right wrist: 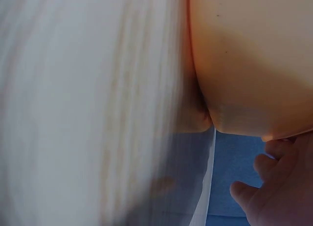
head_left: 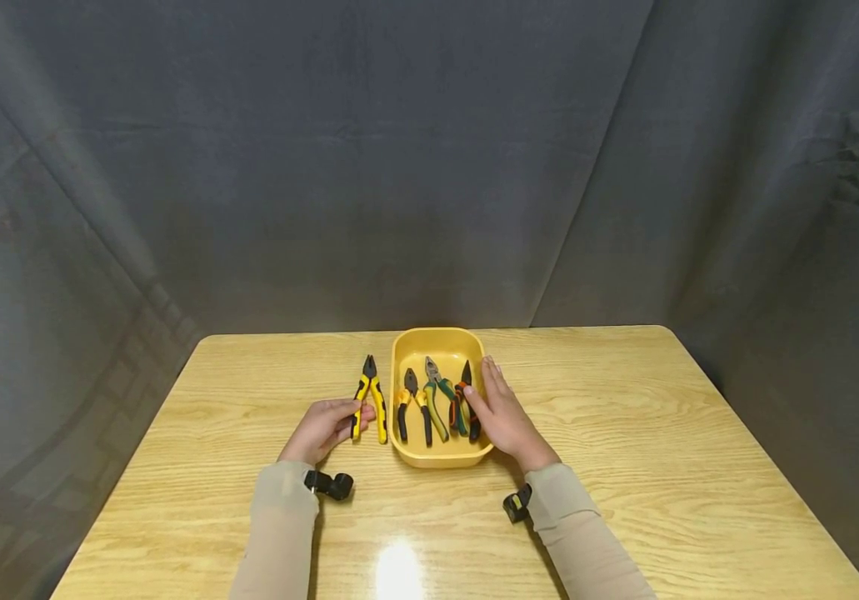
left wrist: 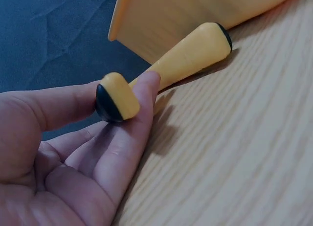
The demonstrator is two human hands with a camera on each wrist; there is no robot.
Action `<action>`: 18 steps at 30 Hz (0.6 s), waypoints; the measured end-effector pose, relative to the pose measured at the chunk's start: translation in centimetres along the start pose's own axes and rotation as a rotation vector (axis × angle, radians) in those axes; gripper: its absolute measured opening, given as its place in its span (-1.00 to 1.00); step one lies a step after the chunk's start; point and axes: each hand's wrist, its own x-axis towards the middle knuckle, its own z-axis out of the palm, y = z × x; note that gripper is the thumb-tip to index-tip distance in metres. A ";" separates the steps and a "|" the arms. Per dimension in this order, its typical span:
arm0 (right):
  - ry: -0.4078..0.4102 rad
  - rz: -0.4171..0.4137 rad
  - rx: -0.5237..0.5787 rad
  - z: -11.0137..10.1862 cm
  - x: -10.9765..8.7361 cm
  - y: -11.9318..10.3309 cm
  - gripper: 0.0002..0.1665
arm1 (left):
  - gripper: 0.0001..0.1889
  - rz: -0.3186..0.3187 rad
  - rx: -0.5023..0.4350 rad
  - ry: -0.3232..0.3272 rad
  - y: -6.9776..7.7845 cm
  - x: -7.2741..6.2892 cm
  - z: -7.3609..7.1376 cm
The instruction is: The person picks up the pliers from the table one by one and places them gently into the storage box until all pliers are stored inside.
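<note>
My left hand [head_left: 327, 425] pinches one handle of a pair of pliers [head_left: 379, 414] with yellow-and-black grips, just left of a yellow plastic basin [head_left: 436, 460]. The pliers' dark jaws point away and their handles are spread; in the left wrist view the other handle [left wrist: 195, 52] is beside the fingertips. My right hand [head_left: 507, 421] rests along the basin's right side, fingers straight outside and thumb over the rim. Inside the basin lie black-and-yellow pliers [head_left: 422, 400], green-handled pliers [head_left: 432, 408] and dark-jawed pliers [head_left: 473, 425] with orange-and-black handles, partly behind the thumb.
The basin stands near the far edge of a wooden table [head_left: 624, 467]. A dark grey curtain [head_left: 399, 167] hangs behind and along both sides. Both wrists wear black camera mounts.
</note>
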 end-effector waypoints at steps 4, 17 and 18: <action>-0.002 0.001 -0.002 0.0 0.0 0.0 -0.14 | -0.59 0.007 0.011 0.001 0.0 0.0 0.0; 0.003 -0.001 0.001 0.0 0.1 0.1 -0.14 | -0.58 0.012 0.002 0.007 -0.3 0.2 -0.3; 0.002 0.000 0.001 0.0 0.2 0.1 -0.14 | -0.58 0.013 0.000 0.007 -0.3 0.3 -0.3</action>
